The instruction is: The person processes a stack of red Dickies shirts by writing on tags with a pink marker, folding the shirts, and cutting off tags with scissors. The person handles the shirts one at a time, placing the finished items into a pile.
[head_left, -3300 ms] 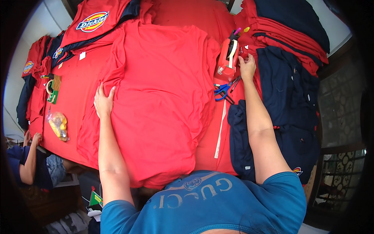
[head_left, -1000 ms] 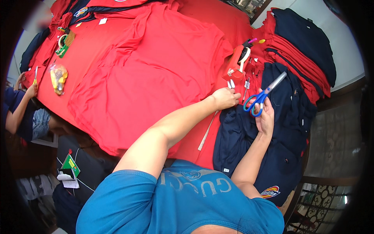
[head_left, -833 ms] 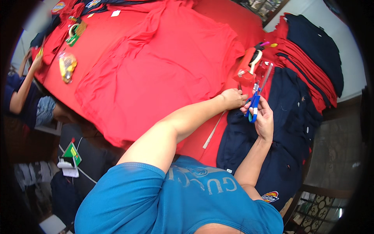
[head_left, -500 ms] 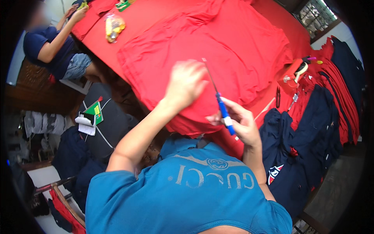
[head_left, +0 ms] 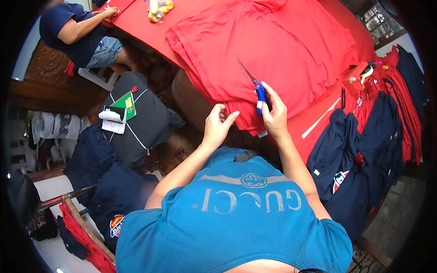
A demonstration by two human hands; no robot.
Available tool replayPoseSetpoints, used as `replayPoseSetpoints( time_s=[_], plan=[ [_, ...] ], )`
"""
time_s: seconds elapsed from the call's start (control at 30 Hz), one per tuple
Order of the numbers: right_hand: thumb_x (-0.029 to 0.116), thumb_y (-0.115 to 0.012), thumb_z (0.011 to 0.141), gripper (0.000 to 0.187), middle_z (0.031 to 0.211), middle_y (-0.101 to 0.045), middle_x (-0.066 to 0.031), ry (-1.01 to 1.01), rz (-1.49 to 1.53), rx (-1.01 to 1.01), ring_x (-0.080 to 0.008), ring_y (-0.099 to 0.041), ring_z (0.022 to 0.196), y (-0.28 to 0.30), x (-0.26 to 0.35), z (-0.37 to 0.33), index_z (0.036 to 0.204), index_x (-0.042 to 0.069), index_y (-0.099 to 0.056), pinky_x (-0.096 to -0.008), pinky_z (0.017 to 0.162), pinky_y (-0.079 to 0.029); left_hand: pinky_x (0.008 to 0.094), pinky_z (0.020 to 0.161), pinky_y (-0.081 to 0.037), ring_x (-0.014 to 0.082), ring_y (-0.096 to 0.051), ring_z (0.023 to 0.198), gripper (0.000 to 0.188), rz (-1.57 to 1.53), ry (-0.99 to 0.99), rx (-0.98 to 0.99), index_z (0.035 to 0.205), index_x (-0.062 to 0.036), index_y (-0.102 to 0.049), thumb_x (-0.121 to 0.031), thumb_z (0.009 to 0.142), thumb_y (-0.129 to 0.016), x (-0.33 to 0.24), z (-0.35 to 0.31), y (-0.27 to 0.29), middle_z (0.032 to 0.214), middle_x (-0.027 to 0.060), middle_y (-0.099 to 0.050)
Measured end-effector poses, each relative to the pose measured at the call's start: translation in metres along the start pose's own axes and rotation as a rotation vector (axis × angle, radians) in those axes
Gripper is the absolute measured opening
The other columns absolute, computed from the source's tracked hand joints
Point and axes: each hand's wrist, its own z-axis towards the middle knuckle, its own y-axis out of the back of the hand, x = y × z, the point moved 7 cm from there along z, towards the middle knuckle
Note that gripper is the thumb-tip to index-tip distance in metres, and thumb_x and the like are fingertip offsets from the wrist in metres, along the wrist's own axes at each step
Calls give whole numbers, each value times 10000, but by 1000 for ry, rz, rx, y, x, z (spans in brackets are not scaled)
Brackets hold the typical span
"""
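Note:
A red shirt [head_left: 268, 50] lies spread over the red-covered table in front of me. My right hand [head_left: 275, 114] grips a pair of scissors [head_left: 260, 94] by their blue handle, and the thin metal blades point up and left over the cloth. The blades look closed. My left hand [head_left: 218, 126] is beside the shirt's near left edge, fingers curled loosely and thumb apart, with nothing visible in it. Whether its fingertips touch the fabric I cannot tell. A small white tag [head_left: 262, 134] shows at the shirt's near edge.
Dark blue garments [head_left: 359, 150] and red garments hang at right, near a red box [head_left: 356, 78] of tools. A pale strip [head_left: 321, 119] lies on the table. At far left a co-worker [head_left: 79, 34] stands by a bag of yellow items [head_left: 160, 9]. A black bundle [head_left: 132, 132] carries notebooks.
My left hand has come back from the middle of the shirt to its near edge. The scissors stay in my right hand. The co-worker's hands have dropped to the table, and my view has shifted.

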Motion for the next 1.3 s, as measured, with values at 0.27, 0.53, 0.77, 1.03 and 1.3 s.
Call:
replayPoseSetpoints(
  time_s=[0.27,0.53,0.77,1.03,1.3],
  plan=[
    [-49,-486,921,462,1170,-602,-164,-296,420,-115,-228,-600,1129,4,23,-51,1374,-22,-401,-305,948,-470,298,640,-471,138,-555,685,309,40,-94,80,856,3,-582,-273,855,-722,-8,-1,4,786,72,-585],
    [54,-592,902,550,1140,-612,-169,-408,314,146,-243,-619,1087,24,33,-117,1399,-24,-367,-338,950,-476,439,686,-502,338,-665,731,432,606,-74,445,757,-30,-661,-389,951,-520,-7,-44,-13,726,170,-667],
    [126,-627,900,602,1055,-587,-138,-459,505,149,-266,-642,1028,22,52,-122,1408,-31,-346,-356,909,-518,453,681,-504,376,-627,781,294,769,-479,196,796,-16,-644,-250,933,-530,-84,-50,7,824,173,-639],
    [44,-565,908,601,1070,-602,-154,-555,681,162,-220,-654,898,30,72,-140,1451,-18,-316,-340,802,-547,378,739,-546,182,-650,854,219,-832,236,270,1076,-38,-588,-225,1009,-494,-64,-26,6,1016,81,-646],
    [12,-683,790,604,956,-612,-153,-94,-202,262,-184,-610,665,46,107,-129,1354,-28,-469,-294,600,-512,380,932,-472,212,-617,1050,249,-815,166,428,1180,-12,-555,-86,942,-555,-95,-36,2,1168,106,-632]
  ],
)
